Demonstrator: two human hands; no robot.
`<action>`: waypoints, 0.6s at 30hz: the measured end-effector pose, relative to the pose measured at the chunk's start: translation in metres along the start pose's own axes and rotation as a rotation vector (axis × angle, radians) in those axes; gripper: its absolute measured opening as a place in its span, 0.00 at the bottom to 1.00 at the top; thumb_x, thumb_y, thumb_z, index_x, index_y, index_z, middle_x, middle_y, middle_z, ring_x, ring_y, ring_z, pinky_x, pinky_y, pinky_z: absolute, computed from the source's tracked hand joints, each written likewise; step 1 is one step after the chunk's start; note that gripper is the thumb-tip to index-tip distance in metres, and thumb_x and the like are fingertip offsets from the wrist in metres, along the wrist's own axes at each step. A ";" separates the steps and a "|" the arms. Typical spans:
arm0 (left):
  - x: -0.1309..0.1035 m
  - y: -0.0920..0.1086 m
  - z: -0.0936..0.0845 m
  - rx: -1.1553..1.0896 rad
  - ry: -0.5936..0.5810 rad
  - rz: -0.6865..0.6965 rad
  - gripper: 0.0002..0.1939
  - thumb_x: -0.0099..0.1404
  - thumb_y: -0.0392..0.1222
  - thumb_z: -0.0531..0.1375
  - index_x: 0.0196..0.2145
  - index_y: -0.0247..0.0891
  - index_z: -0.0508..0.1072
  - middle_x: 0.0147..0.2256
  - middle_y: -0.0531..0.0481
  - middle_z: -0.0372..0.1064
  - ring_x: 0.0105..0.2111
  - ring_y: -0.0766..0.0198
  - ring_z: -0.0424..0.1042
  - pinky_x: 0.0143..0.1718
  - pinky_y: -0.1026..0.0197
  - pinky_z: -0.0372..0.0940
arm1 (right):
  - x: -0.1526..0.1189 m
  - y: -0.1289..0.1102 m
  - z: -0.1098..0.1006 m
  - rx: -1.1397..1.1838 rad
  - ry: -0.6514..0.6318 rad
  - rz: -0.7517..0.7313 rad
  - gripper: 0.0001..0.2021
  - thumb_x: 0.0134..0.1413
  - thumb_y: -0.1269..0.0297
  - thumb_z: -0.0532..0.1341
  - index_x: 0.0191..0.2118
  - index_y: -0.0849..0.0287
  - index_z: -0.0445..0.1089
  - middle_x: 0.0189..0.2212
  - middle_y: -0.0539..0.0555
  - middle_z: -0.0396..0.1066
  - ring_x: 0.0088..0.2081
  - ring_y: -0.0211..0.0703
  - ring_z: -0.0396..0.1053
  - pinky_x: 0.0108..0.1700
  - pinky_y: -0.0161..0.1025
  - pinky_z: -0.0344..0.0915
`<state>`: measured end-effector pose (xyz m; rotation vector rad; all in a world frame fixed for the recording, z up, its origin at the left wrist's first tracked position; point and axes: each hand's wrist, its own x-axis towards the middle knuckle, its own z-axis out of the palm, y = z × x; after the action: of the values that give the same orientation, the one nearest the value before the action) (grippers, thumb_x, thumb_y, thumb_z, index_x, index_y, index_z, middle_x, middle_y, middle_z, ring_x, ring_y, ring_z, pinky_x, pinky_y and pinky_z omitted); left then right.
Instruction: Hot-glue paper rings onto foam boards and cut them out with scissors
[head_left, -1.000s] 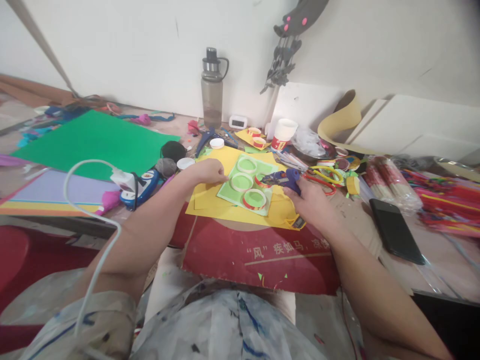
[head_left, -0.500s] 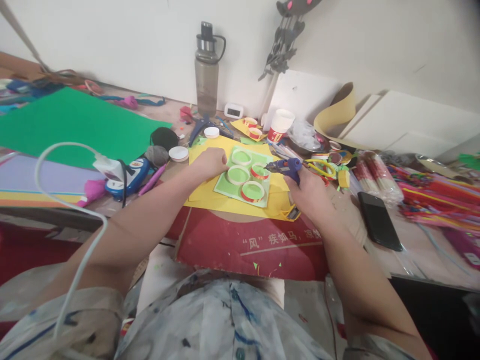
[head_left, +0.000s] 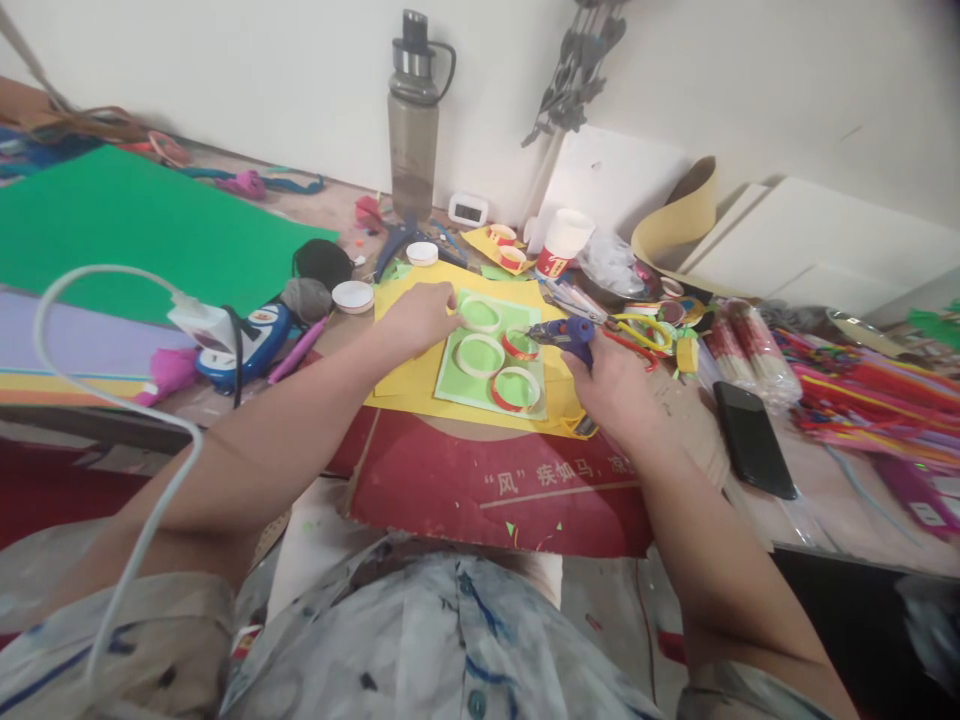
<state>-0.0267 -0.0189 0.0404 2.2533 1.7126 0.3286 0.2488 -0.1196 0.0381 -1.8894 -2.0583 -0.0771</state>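
Glue gun [head_left: 571, 334] lies clasped inside the right grip [head_left: 616, 385]; whether left grip [head_left: 420, 316] pinches anything I cannot tell

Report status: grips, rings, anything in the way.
Right grip holding blue glue gun at upper-right ring. Left grip at edge of light-green sheet. Four rings on sheet. Yellow-handled scissors just beyond right grip.

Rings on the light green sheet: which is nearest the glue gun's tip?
The red-banded ring on the right, just behind the front ring: the glue gun points at it; the other three sit farther off.
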 end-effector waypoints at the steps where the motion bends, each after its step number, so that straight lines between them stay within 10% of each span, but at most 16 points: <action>1: 0.000 0.001 0.003 -0.014 0.011 0.007 0.15 0.70 0.44 0.64 0.51 0.36 0.79 0.47 0.39 0.81 0.51 0.46 0.79 0.52 0.52 0.70 | 0.000 0.000 -0.001 -0.005 0.006 0.000 0.16 0.70 0.59 0.55 0.53 0.61 0.73 0.45 0.70 0.80 0.47 0.66 0.78 0.50 0.55 0.71; 18: -0.003 0.007 0.006 0.024 -0.033 -0.021 0.14 0.69 0.40 0.64 0.50 0.36 0.80 0.49 0.39 0.81 0.51 0.46 0.79 0.51 0.54 0.71 | -0.002 0.000 -0.019 -0.070 0.030 0.037 0.15 0.68 0.58 0.57 0.49 0.61 0.76 0.38 0.67 0.80 0.41 0.63 0.77 0.42 0.50 0.70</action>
<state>-0.0192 -0.0237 0.0375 2.2434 1.7315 0.2659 0.2525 -0.1263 0.0551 -1.9548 -2.0249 -0.1696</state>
